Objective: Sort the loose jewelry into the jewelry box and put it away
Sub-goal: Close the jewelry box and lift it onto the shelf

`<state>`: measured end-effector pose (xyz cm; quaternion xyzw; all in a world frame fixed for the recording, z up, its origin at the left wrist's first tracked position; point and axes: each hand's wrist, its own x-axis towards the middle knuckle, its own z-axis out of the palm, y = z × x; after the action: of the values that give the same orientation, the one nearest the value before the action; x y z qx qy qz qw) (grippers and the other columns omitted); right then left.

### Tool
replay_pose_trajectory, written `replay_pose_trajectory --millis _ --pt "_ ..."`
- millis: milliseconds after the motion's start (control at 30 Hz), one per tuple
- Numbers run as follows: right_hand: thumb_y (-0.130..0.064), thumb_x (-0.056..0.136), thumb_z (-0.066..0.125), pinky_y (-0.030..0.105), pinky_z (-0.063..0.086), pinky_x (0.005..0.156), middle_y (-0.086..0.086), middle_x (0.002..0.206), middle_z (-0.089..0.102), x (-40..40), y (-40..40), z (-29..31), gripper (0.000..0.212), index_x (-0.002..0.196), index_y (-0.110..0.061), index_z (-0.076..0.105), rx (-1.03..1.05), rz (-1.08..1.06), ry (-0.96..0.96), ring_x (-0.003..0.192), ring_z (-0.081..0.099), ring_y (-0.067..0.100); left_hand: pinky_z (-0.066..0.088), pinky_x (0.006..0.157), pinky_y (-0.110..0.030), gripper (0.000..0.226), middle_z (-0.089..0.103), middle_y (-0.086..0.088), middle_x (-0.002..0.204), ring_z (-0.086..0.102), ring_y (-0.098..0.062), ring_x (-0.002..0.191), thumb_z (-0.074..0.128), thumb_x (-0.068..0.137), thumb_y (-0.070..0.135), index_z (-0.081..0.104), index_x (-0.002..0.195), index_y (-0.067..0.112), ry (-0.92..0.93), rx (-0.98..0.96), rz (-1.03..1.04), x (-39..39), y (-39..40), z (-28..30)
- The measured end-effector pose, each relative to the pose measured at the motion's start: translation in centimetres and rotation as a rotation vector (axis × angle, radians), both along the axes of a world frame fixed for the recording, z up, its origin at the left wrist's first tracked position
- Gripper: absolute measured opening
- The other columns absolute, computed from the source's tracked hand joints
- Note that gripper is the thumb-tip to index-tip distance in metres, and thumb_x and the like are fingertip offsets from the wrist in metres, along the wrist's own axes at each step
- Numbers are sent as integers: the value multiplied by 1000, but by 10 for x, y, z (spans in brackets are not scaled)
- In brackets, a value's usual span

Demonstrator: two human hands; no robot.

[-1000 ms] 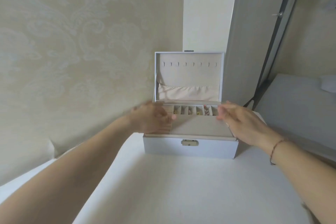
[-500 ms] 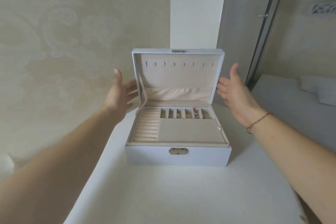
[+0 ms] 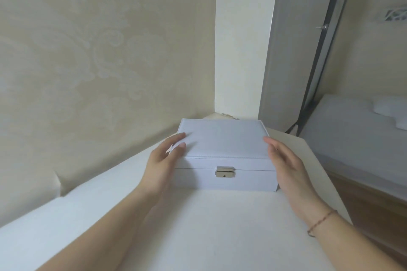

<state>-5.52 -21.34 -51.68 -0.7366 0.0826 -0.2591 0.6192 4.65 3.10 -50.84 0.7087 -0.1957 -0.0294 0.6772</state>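
The pale lavender jewelry box (image 3: 222, 138) stands on the white table (image 3: 209, 226) with its lid down and its metal clasp (image 3: 225, 171) facing me. My left hand (image 3: 164, 165) lies against the box's left side, thumb resting on the lid's front left corner, fingers fairly straight. Flat against the box's right side is my right hand (image 3: 286, 167), fingers extended. No loose jewelry shows; the box's inside is hidden.
A patterned beige wall runs along the table's left and back. Behind the box stands a white column (image 3: 240, 39), with a grey door (image 3: 293, 39) to the right. A grey bed (image 3: 356, 138) and wooden floor lie at the right.
The lid, upright half a second ago, is now down. Both hands came down from beside the raised lid to the sides of the box.
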Motion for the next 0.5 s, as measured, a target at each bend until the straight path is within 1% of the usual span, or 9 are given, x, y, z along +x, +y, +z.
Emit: replay_pose_trajectory --millis 67,133,200,267,300,333,367,433,500 --pt "-33 98 50 6 35 92 -25 130 55 1 0 -2 26 122 -35 60 -6 -11 -17 116 43 -22 43 105 -33 38 61 20 129 58 2 115 58 82 48 64 119 44 7 -14 40 -3 -1 -5" --pt "-32 97 53 17 35 105 -25 130 54 2 -3 -6 26 122 -39 58 -11 -7 -15 122 44 -13 42 108 -35 36 60 24 129 57 2 118 59 85 45 61 121 50 -6 -13 28 -2 -2 -4" --pt "-36 95 56 31 36 110 -28 132 52 3 -6 -9 41 134 -42 46 47 15 13 126 46 -4 43 101 -27 41 61 29 125 58 6 114 58 95 34 50 129 55 -26 -17 22 -2 -4 -3" --pt "-47 91 58 38 38 109 -26 135 49 5 -6 -9 61 144 -45 28 113 43 69 126 48 2 45 92 -21 37 64 35 112 60 9 108 54 98 35 48 128 55 -23 1 46 -6 -6 -6" --pt "-55 88 57 41 37 110 -23 138 48 4 -6 -10 65 145 -45 28 85 58 73 127 48 4 46 88 -21 27 66 34 107 62 7 105 54 96 45 52 122 54 -19 31 60 -10 -6 -8" --pt "-63 85 55 43 37 111 -21 139 49 3 -8 -12 66 144 -43 32 25 81 62 128 48 5 48 88 -24 29 68 31 106 64 4 104 55 89 57 57 118 51 -25 59 54 -15 -7 -8" --pt "-64 84 53 44 37 111 -20 138 52 1 -9 -13 65 142 -40 36 -50 113 51 128 49 6 49 89 -27 43 69 27 108 65 2 104 58 80 66 59 118 47 -35 92 46 -16 -6 -9" --pt "-60 82 55 42 40 107 -22 131 56 -5 -10 -18 64 140 -43 34 -185 138 89 123 53 4 50 92 -31 62 69 22 113 65 -1 107 70 66 68 59 122 42 -45 143 23 -16 -5 -9" --pt "-60 70 66 40 46 100 -29 122 59 -7 -13 -24 78 138 -51 28 -272 100 161 115 57 4 49 95 -35 70 68 20 117 64 -4 110 81 62 58 57 125 42 -48 195 0 -15 -4 -9"
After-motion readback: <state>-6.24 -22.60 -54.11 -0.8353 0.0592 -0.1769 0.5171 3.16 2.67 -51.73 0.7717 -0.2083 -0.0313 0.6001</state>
